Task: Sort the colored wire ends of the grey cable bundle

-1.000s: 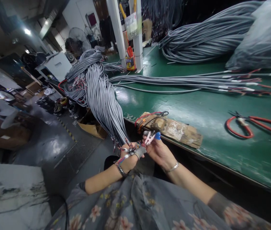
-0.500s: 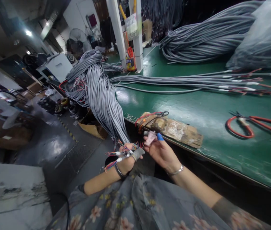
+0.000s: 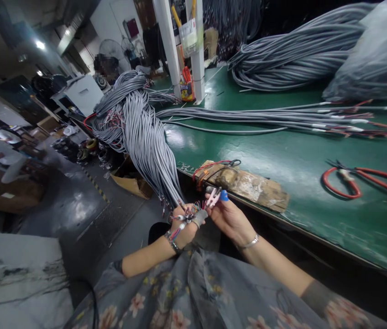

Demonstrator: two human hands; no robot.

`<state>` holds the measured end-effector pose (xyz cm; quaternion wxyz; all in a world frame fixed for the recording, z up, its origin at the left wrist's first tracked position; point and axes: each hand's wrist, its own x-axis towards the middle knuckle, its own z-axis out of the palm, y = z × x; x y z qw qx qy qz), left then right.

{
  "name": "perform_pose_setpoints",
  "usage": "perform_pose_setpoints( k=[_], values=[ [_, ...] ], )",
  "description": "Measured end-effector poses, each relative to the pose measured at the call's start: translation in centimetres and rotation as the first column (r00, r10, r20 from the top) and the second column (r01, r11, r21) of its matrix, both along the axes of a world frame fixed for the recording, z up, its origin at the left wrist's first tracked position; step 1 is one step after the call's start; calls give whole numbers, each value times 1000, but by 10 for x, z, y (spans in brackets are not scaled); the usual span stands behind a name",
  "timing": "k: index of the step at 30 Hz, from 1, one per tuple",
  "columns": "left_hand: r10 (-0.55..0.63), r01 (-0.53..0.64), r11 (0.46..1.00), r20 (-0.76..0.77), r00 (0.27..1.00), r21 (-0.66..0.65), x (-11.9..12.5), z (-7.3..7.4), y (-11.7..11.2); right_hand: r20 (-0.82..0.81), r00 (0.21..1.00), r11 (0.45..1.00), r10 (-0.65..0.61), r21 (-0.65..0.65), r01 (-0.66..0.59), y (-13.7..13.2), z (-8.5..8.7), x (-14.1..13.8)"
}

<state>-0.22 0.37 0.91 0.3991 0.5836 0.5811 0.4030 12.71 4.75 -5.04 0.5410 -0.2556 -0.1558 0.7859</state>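
My left hand (image 3: pixel 185 227), with a grey covering on its thumb, is closed around the ends of several grey cables (image 3: pixel 152 141). Thin coloured wires (image 3: pixel 199 205) fan out above that thumb, and white-banded ends with coloured wires (image 3: pixel 176 233) hang over the wrist side. In my right hand (image 3: pixel 232 219), whose thumb wears a blue cover, is a small pale pink tool (image 3: pixel 213 198) with two arms; its exact kind is unclear. The tool is close beside the fanned wires; whether it touches them I cannot tell.
A worn wooden block (image 3: pixel 248 183) with red and black leads lies along the edge of the green bench (image 3: pixel 303 160). Red-handled cutters (image 3: pixel 347 176) rest to the right. Grey cables with bared ends (image 3: pixel 248 116) stretch behind, near a large coil (image 3: pixel 292 50). An open carton (image 3: pixel 132 185) stands on the floor.
The pink tool has turned and its two arms now show apart. My left hand has rolled slightly, and the white-banded cable ends have shifted to the right over it.
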Motion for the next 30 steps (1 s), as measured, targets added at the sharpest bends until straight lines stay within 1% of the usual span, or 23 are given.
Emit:
perform_pose_setpoints(
  k=[4, 11, 16, 17, 19, 21, 25, 28, 30],
  values=[
    [-7, 7, 1000, -23, 1000, 4, -1, -1, 0, -6, 1000, 1000, 16, 8, -16, -2, 1, 0],
    [-31, 31, 1000, 2, 1000, 1, -8, -1, -3, -72, 992, 994, 107, 0, -107, -9, 5, 5],
    [11, -12, 1000, -84, 996, -4, -21, -9, -8, -87, 984, 988, 155, 13, -154, -14, -1, 12],
    [12, -12, 1000, -91, 996, 3, -23, -10, -9, -89, 983, 987, 163, 13, -163, -16, -3, 13],
    [-24, 26, 1000, -80, 997, 15, -26, -11, -9, -77, 981, 984, 178, 10, -178, -19, -6, 15],
    [-86, 86, 996, -14, 996, -4, -27, -11, -8, -47, 980, 981, 192, -1, -192, -23, -7, 17],
    [-155, 172, 983, 225, 962, -58, -32, -11, -5, 54, 981, 982, 188, -15, -188, -30, -6, 23],
    [-183, 220, 973, 351, 918, -70, -37, -12, -2, 175, 972, 985, 157, 42, -167, -36, -1, 27],
    [-192, 245, 966, 395, 898, -88, -41, -11, -1, 255, 960, 984, 119, 102, -149, -41, 3, 29]
  ],
)
